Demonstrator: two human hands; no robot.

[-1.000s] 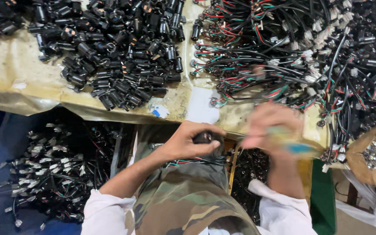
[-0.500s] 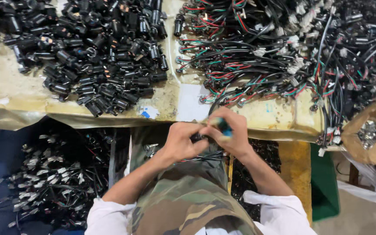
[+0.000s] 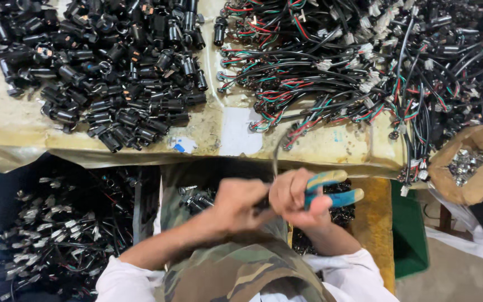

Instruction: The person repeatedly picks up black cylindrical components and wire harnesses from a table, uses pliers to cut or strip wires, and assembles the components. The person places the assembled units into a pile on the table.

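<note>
Both hands are shown meeting just below the table edge, above a lap covered in camouflage cloth (image 3: pixel 236 268). Left hand (image 3: pixel 240 202): clenched around the lower end of a thin black cable (image 3: pixel 275 151), the small part pinched in its fingers being hidden. Right hand (image 3: pixel 296 197): closed on a pair of pliers with blue-and-yellow handles (image 3: pixel 331 187), whose nose is pressed in against the left hand; the point of contact is concealed. The cable is seen rising from between the hands and curving up onto the table.

From left to right the surroundings are labelled as follows. At lower left, below the table, a heap of black leads with pale metal ends (image 3: pixel 46 229) is stored. On the yellowish table covering (image 3: pixel 6 131), at upper left, a pile of black cylindrical connector housings (image 3: pixel 113 72) is laid. A white paper slip (image 3: pixel 235 131) lies at the table's middle. At upper right, a tangle of black cables with red, green and white wires (image 3: pixel 353 72) is spread. At far right, an open brown paper bag of small metal pieces (image 3: pixel 470 162) is set.

Progress is judged as partial: one cable is in hand, large piles on the table appear unworked, and the heap at lower left may be finished pieces, though this cannot be confirmed.
</note>
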